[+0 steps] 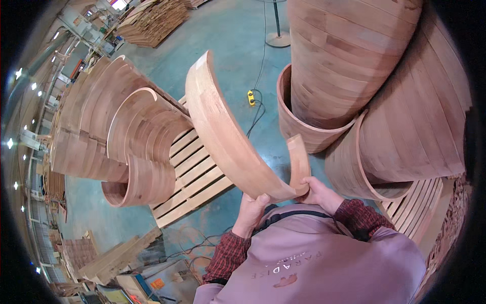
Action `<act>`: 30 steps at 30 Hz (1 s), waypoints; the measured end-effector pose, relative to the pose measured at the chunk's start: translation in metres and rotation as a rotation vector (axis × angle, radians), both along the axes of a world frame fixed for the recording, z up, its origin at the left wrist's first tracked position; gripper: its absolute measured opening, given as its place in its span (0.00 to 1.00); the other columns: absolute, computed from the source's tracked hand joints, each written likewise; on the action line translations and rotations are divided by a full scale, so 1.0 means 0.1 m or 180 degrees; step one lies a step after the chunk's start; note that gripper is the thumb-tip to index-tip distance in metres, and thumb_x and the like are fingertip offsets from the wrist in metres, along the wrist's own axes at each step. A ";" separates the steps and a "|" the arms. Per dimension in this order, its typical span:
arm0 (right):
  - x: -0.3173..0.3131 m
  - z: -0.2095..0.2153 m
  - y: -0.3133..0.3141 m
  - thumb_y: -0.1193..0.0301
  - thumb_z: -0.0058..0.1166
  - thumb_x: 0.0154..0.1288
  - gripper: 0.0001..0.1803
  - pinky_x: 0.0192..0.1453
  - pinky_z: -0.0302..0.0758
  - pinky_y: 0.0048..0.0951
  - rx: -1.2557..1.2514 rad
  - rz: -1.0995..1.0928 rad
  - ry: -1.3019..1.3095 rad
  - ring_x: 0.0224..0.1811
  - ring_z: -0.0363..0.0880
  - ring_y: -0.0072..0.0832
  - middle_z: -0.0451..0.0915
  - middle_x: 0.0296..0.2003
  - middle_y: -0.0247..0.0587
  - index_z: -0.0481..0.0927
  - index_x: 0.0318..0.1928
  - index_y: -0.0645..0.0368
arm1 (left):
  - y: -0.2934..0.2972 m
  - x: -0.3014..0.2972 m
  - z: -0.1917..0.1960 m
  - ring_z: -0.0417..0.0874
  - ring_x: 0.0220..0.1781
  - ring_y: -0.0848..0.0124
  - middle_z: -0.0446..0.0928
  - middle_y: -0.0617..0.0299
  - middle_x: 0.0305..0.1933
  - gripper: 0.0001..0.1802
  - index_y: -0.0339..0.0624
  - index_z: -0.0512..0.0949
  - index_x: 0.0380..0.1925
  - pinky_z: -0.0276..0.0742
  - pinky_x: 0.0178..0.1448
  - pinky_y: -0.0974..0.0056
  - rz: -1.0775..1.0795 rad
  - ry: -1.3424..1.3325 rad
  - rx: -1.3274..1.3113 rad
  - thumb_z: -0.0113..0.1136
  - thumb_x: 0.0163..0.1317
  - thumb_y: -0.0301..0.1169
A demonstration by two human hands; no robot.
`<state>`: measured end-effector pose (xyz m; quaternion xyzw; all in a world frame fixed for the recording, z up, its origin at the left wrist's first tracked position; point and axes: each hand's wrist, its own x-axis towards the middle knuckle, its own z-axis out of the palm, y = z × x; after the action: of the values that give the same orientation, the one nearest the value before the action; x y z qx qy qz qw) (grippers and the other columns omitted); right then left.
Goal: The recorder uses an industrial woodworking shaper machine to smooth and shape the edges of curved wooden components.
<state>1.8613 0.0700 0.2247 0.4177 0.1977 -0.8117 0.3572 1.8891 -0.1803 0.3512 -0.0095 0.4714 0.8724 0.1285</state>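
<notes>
A curved wooden piece (217,116), a J-shaped bent band of pale reddish wood, stands out in front of my body. Its long side rises away to the upper left, and its short hooked end points up on the right. My left hand (251,210) grips the lower edge near the bend, thumb on the outer face. My right hand (320,194) is closed round the bend below the short end. Some fingers of both hands are hidden behind the wood.
Matching curved pieces stand nested in rows on a slatted pallet (202,175) to the left. Tall curved stacks (349,61) rise close on the right, beside another pallet (417,202). A yellow power socket (251,98) with a cable lies on the floor ahead. Boards (152,23) are piled far off.
</notes>
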 end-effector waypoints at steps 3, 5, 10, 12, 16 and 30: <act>-0.13 -0.14 -0.23 0.73 0.51 0.67 0.27 0.73 0.70 0.61 0.0212 -0.0656 0.0029 0.66 0.73 0.54 0.72 0.62 0.55 0.67 0.66 0.64 | -0.52 -0.42 -0.19 0.76 0.68 0.57 0.78 0.59 0.64 0.34 0.41 0.70 0.66 0.68 0.74 0.48 -0.0181 -0.0354 0.0119 0.67 0.70 0.51; -0.15 -0.25 -0.25 0.74 0.50 0.67 0.24 0.72 0.70 0.63 0.0273 -0.1053 0.0262 0.66 0.73 0.55 0.72 0.61 0.55 0.68 0.63 0.65 | -0.73 -0.67 -0.34 0.75 0.69 0.57 0.77 0.57 0.64 0.30 0.46 0.71 0.65 0.67 0.75 0.46 -0.0058 -0.0580 0.0197 0.62 0.73 0.53; -0.16 -0.57 -0.13 0.76 0.52 0.66 0.15 0.60 0.83 0.59 0.1700 -0.0956 0.1514 0.56 0.81 0.51 0.77 0.51 0.52 0.71 0.52 0.67 | -0.83 -1.35 -0.76 0.73 0.70 0.58 0.72 0.57 0.67 0.28 0.53 0.70 0.64 0.66 0.75 0.43 -0.0020 -0.1423 0.0220 0.55 0.76 0.57; -0.15 -0.64 -0.03 0.76 0.55 0.64 0.15 0.56 0.86 0.56 0.2190 -0.1000 0.1524 0.51 0.83 0.49 0.77 0.48 0.49 0.72 0.51 0.64 | -0.73 -1.63 -0.94 0.73 0.68 0.58 0.70 0.58 0.66 0.30 0.53 0.68 0.66 0.66 0.74 0.42 -0.0071 -0.1436 0.0080 0.55 0.75 0.59; -0.36 -0.70 0.14 0.77 0.58 0.59 0.19 0.52 0.87 0.55 0.2076 -0.1915 0.0347 0.46 0.84 0.44 0.76 0.44 0.44 0.71 0.51 0.57 | -0.40 -2.30 -1.24 0.73 0.64 0.59 0.68 0.59 0.63 0.35 0.51 0.63 0.67 0.70 0.68 0.39 -0.0510 -0.1649 -0.0598 0.60 0.72 0.59; -2.02 -0.98 0.75 0.81 0.61 0.56 0.29 0.49 0.87 0.49 0.3010 -0.2469 -0.0426 0.47 0.82 0.40 0.75 0.46 0.42 0.66 0.57 0.55 | 0.92 -4.60 -2.10 0.73 0.32 0.64 0.69 0.60 0.29 0.03 0.41 0.72 0.31 0.75 0.43 0.45 -0.0911 -0.1914 -0.1898 0.57 0.60 0.24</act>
<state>1.6594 0.1453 0.1272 0.6224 0.3470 -0.6790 -0.1765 1.4290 -0.0888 0.1414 -0.2340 0.6407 0.6302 0.3709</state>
